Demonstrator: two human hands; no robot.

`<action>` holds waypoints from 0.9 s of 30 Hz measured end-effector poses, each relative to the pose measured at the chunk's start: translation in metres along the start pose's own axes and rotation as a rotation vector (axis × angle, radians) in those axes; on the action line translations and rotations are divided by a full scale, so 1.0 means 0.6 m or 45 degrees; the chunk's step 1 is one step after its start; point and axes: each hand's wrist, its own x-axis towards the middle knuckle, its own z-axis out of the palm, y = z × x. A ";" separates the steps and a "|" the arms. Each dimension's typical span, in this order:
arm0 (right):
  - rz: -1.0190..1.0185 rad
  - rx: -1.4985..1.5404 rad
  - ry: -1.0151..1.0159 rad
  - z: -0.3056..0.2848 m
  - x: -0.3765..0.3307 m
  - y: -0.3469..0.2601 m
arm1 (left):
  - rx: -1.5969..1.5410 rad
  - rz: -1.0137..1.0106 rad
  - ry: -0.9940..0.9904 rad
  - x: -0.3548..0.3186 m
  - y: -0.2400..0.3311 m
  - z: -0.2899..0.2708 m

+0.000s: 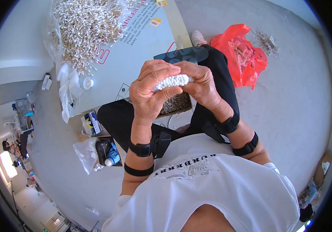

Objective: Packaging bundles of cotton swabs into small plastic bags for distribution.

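Observation:
Up before my chest is a tight bundle of cotton swabs (pixel 173 81), its white tips turned toward me. My left hand (pixel 147 83) is closed around its left side, fingers over the top and thumb along the bottom. At the right end, my right hand (pixel 202 83) grips it with bent fingers. A bit of clear film seems to show beside the right fingers; I cannot tell how far it wraps the bundle. Below the hands, partly hidden, is an open box (pixel 177 104) with thin brownish sticks in it. A big heap of loose cotton swabs (pixel 85 29) lies on the table at the upper left.
The pale blue-grey tabletop (pixel 112 73) holds white plastic film (pixel 68 87) and a small white round piece (pixel 88 83). On the floor are a red plastic bag (pixel 229 58) of pink packets, scattered sticks (pixel 266 42), and a box with a blue-labelled bottle (pixel 112 156).

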 end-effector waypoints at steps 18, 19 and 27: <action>0.552 0.627 0.114 -0.013 -0.002 0.003 | -0.750 -0.537 0.458 -0.020 -0.027 0.003; 0.542 0.623 0.096 -0.018 -0.005 0.013 | -0.773 -0.562 0.436 -0.023 -0.028 0.009; 0.102 0.183 0.136 -0.014 -0.008 -0.008 | -0.516 -0.511 0.080 -0.012 -0.018 0.002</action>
